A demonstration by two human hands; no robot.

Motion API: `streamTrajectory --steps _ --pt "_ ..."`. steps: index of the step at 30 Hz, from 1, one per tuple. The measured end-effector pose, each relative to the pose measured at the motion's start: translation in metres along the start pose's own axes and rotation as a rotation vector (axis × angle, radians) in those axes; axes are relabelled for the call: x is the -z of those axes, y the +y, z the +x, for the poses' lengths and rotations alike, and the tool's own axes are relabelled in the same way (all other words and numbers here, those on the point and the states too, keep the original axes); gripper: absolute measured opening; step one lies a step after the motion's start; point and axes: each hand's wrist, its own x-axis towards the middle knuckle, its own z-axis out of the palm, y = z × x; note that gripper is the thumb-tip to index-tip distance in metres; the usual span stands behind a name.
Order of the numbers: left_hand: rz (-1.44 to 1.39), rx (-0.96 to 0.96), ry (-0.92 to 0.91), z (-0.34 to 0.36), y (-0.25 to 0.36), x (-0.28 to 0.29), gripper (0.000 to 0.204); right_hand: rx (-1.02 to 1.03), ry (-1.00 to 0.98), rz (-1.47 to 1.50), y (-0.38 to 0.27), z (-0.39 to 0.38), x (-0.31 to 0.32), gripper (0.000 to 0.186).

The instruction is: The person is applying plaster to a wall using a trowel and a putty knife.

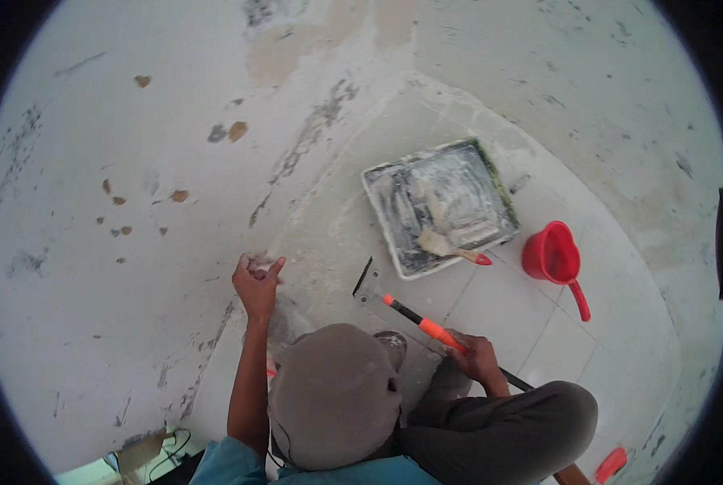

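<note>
My right hand (476,356) is wrapped round the orange and black handle of a long-handled scraper (436,330). Its flat metal head points away from me, over the tiles. Close to the foot of the patchy white wall (159,267), my left hand (256,287) has its fingers curled in and whitened at the tips. Whatever may be in those fingers does not show. Beyond the scraper lies a square, paste-smeared tray (402,263), with a paintbrush (446,246) resting across its near side, its red handle end outward.
A red dipper (549,252) stands right of the tray. My bent knees (333,396) fill the lower middle. White dust and crumbs lie on the floor (321,234) along the wall. Another wall (604,105) rises on the far right. A red object (610,464) lies at lower right.
</note>
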Motion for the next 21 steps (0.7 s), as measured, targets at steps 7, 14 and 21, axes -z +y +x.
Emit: streamTrajectory --steps 7,14,21 --pt "0.141 0.105 -0.448 -0.005 -0.018 -0.074 0.025 -0.111 -0.013 -0.236 0.025 0.003 0.0 0.043" --pt "0.104 -0.253 -0.541 -0.025 -0.003 -0.167 0.023 -0.132 -0.157 -0.474 0.054 0.02 -0.001 0.038" --pt "0.308 -1.194 -0.891 -0.081 0.053 -0.243 0.04 -0.083 0.376 -0.315 0.06 0.086 0.057 0.02"
